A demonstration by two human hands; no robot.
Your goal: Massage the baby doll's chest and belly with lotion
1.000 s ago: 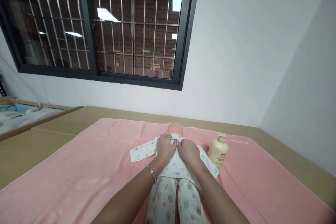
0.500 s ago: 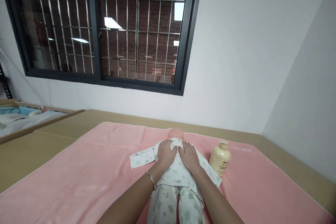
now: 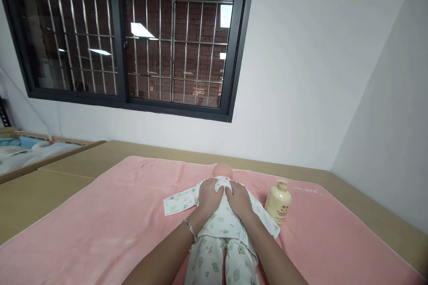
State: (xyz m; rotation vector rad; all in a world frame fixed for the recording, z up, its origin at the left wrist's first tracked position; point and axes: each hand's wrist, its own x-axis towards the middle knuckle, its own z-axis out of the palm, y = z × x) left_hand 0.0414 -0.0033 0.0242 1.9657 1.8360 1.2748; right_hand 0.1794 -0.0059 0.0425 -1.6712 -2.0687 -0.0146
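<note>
Baby doll in soft printed cotton pyjamas, lying lengthwise at 6 o'clock on a plush pink towel. Left hand and right hand rest flat on its chest, fingers spread, palms pressing the fabric, nothing gripped. A thin metal bangle circles the left wrist. At 3 o'clock of the hands, a rounded cream plastic bottle stands upright. The doll's smooth bare head lies at 12 o'clock. Beyond, a barred window.

Both hands flat, seemingly pressing
</note>
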